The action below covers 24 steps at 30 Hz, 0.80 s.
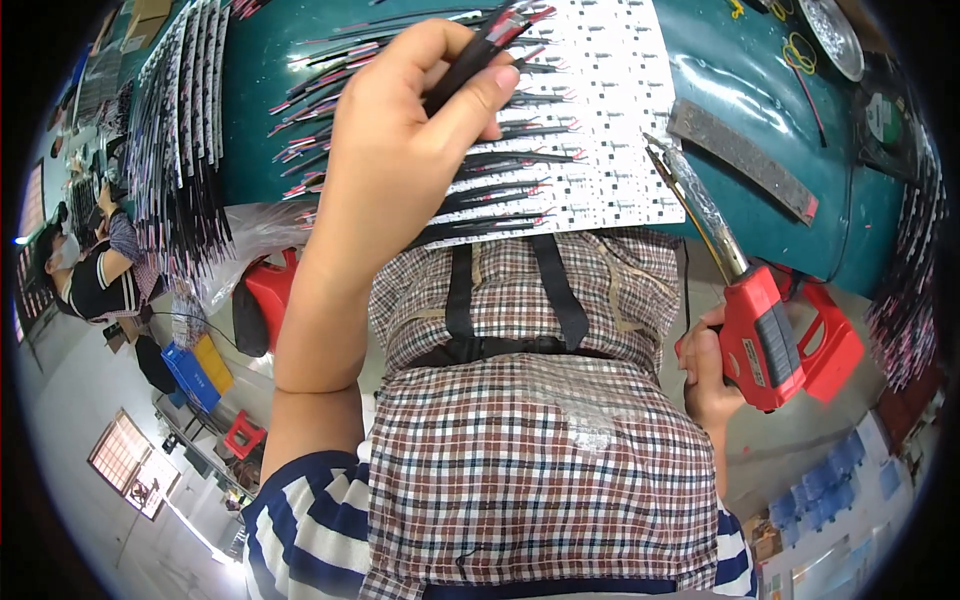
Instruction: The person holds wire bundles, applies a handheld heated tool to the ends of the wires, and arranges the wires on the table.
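Note:
My left hand (415, 115) is closed around a bundle of black-sheathed wires (478, 62) with red and bare ends, held above the work. Beneath it a white circuit board panel (625, 75) lies on the green table mat. Rows of black wires (500, 185) with red and white ends lie across the panel's left part, their inner ends at the small board units. In my right hand (708, 375), low at the table's front edge, is a red soldering gun (758, 335). Its long metal barrel points up and left, the tip over the panel's right edge.
A dark grey bar (745, 165) lies right of the panel. Farther right are a round metal dish (835, 38), yellow wire loops (797, 52) and a black device (885, 125). Wired panels (180, 120) hang over the table's left side. Another person (95, 265) sits far left.

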Available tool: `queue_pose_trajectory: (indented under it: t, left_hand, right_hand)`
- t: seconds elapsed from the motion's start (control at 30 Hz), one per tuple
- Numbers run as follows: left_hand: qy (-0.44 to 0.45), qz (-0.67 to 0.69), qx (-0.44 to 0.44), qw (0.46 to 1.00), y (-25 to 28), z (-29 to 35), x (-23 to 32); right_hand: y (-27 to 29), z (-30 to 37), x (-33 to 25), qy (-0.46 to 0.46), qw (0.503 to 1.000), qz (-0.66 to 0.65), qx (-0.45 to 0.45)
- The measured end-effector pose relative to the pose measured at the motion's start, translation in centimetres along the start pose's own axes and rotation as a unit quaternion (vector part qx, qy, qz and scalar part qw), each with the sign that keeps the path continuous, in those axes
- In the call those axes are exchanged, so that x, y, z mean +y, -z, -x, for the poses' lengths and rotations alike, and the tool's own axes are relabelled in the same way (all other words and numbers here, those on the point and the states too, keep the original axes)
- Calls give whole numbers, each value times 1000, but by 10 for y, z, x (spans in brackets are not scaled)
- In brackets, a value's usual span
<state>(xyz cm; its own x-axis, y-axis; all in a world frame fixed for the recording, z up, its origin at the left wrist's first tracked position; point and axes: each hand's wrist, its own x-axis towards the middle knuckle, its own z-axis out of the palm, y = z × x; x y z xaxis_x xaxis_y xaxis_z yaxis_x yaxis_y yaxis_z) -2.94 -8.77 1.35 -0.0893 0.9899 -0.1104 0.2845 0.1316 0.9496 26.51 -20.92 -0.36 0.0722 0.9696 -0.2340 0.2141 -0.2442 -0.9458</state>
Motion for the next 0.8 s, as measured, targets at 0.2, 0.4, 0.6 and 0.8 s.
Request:
queue_pose_trajectory:
  t: [0.2, 0.4, 0.6, 0.8]
  left_hand:
    - [-77, -181, -74, 978, -27, 14, -16]
    - [-76, -233, -56, 968, -48, 25, -28]
    - [-76, -278, -39, 957, -55, 29, -37]
    - [-82, -279, -17, 957, -56, 30, -41]
  right_hand:
    - [11, 8, 10, 26, 998, 61, -19]
    - [8, 11, 2, -52, 997, 38, -41]
    - [6, 8, 3, -36, 991, 110, -74]
    - [0, 5, 4, -41, 992, 97, -66]
